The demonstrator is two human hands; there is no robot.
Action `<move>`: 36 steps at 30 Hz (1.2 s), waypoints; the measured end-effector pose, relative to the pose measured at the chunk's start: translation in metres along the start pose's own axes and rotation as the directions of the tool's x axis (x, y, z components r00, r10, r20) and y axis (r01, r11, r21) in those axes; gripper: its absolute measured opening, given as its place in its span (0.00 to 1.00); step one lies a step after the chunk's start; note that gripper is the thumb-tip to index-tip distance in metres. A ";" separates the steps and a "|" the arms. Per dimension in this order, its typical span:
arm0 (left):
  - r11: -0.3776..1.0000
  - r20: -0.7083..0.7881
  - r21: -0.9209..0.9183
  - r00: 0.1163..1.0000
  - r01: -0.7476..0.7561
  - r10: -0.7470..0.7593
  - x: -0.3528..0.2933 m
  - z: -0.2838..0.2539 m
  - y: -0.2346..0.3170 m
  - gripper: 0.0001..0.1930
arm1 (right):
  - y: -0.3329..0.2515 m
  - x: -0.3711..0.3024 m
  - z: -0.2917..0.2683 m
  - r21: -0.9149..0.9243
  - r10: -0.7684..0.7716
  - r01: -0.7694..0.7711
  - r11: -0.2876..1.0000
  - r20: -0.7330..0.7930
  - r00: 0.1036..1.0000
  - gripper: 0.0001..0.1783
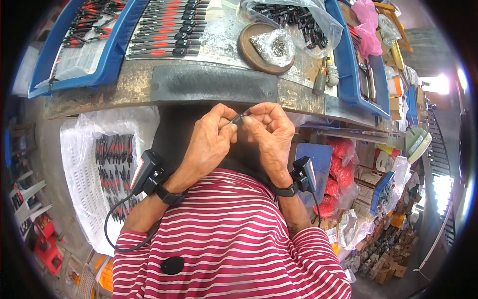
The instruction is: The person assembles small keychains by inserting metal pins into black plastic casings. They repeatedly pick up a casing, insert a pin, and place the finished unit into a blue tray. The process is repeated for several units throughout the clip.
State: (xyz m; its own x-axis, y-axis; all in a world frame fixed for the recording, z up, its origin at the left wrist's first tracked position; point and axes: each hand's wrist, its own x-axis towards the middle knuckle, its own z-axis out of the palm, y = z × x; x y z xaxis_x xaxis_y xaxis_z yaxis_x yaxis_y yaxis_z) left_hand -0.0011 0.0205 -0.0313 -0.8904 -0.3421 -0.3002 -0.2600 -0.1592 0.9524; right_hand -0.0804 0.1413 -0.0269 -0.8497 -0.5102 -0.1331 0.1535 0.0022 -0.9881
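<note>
Just in front of the bench edge, my hands meet over a small, slim, dark part (239, 118). My left hand (211, 137) pinches one end between thumb and fingertips. The other end is in the closed fingers of my right hand (271, 130), its thumb pressed against the part. Fingers cover much of it, so its full shape is hidden. Beyond them on the bench lies a row of slim black-and-red tools (167, 36), side by side. A round wooden dish (247, 47) holds a plastic bag of small metal pieces (276, 48).
A clear bag of black parts (298, 22) lies behind the dish. Blue trays (112, 70) flank the bench, the left one holding more black-and-red tools. A white basket (79, 164) of similar tools stands at lower left. Red bagged goods (331, 174) and a lamp (416, 143) are at right.
</note>
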 end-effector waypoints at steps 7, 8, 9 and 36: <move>1.000 0.012 0.017 1.000 -0.006 0.006 -0.002 0.002 -0.004 0.07 | 0.006 -0.007 0.002 -0.092 -0.002 -0.003 0.996 -0.048 0.999 0.13; 1.000 0.009 -0.016 1.000 -0.021 0.021 -0.002 0.002 -0.004 0.07 | 0.007 -0.007 0.002 -0.050 0.019 -0.022 0.999 -0.053 0.998 0.14; 0.999 0.008 -0.039 1.000 -0.020 0.020 -0.003 0.002 -0.005 0.06 | 0.009 -0.008 0.001 -0.001 0.029 -0.029 1.000 -0.050 0.998 0.14; 0.919 0.296 -0.275 0.935 0.282 -0.198 -0.016 -0.005 -0.008 0.10 | 0.032 -0.023 -0.020 0.187 0.130 -0.166 0.968 0.188 0.974 0.11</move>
State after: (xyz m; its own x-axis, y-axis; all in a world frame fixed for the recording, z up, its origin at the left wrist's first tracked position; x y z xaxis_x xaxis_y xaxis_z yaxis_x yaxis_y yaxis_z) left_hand 0.0169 0.0221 -0.0348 -0.8911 -0.0144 -0.4535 -0.3871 -0.4972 0.7765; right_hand -0.0662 0.1705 -0.0570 -0.7124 -0.6581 -0.2438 0.3838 -0.0745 -0.9204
